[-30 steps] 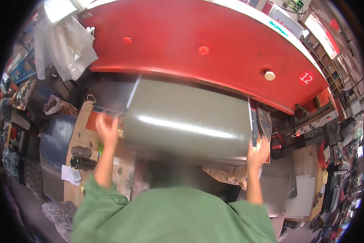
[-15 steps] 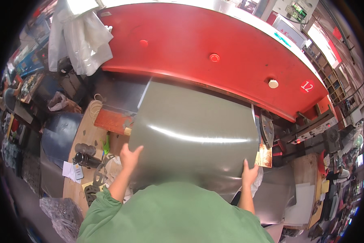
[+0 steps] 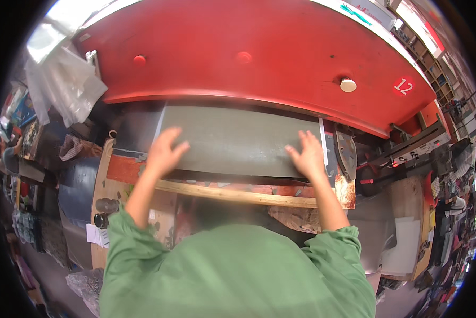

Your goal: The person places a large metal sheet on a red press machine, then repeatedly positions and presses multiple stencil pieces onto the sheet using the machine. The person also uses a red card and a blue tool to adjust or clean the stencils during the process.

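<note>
Both bare hands, left (image 3: 162, 152) and right (image 3: 309, 159), have moved forward from the near side of the smooth grey-green sheet (image 3: 232, 139), and its near part no longer droops toward the person's body. Nearest now, past the loose green shirt (image 3: 238, 270), a pale wooden strip (image 3: 232, 195) shows bare where the sheet hung over it. Just beyond, red, scuffed board (image 3: 122, 168) is visible along the front and at the left. Next comes the sheet, lying nearly flat on the work surface below the machine. Each hand is spread, thumb apart from the fingers, over one side of it, gripping nothing; whether the palms press on it or hover, I cannot tell. A white strip (image 3: 323, 142) borders its right side, with a dark, curved-edged plate (image 3: 346, 153) beyond that. Farthest, the broad red machine front (image 3: 206, 47) overhangs the sheet's far edge. By my reading, the sheet is now being settled into place rather than drawn out.
</note>
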`<state>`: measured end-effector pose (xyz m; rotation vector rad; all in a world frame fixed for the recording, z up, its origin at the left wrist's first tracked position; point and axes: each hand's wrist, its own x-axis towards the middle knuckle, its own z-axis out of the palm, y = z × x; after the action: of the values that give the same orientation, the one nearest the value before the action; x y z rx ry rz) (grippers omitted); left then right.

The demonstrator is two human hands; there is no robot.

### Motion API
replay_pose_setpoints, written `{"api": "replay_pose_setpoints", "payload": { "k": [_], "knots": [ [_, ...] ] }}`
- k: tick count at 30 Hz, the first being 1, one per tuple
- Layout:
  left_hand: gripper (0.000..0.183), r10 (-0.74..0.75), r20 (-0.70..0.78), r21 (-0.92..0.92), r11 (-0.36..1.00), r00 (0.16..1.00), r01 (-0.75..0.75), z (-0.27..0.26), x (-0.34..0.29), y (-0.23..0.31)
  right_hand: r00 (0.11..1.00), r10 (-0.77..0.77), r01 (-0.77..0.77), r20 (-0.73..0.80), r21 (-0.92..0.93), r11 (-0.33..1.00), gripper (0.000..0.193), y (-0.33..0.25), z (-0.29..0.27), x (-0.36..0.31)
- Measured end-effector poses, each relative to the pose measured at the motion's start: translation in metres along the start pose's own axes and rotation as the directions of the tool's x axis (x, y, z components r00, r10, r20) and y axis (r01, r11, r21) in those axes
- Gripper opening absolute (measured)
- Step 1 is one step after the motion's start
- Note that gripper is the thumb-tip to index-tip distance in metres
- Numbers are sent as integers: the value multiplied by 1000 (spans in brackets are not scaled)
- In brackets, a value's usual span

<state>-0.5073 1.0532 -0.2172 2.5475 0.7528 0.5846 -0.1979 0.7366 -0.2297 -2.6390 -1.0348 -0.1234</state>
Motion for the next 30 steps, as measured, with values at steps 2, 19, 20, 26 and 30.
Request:
{"api": "replay_pose_setpoints", "payload": {
  "k": [2,19,20,26,30],
  "knots": [
    [68,58,119,161,984,991,-77,27,-40,25,992,7,13,130,-155,988,79,-11,12,-8],
    [69,149,167,402,892,975,-205,79,27,-9,966,220,-205,135,-115,972,79,-23,48,52],
    [69,147,171,396,895,974,-205,79,26,-8,965,231,-215,125,-129,968,79,-22,49,51],
    [62,135,214,343,917,968,-204,79,20,-16,968,246,-249,-43,-71,966,74,2,42,45],
    [58,169,-23,247,956,985,-158,57,34,-57,894,425,-439,-144,-90,894,80,35,28,39]
  ]
}}
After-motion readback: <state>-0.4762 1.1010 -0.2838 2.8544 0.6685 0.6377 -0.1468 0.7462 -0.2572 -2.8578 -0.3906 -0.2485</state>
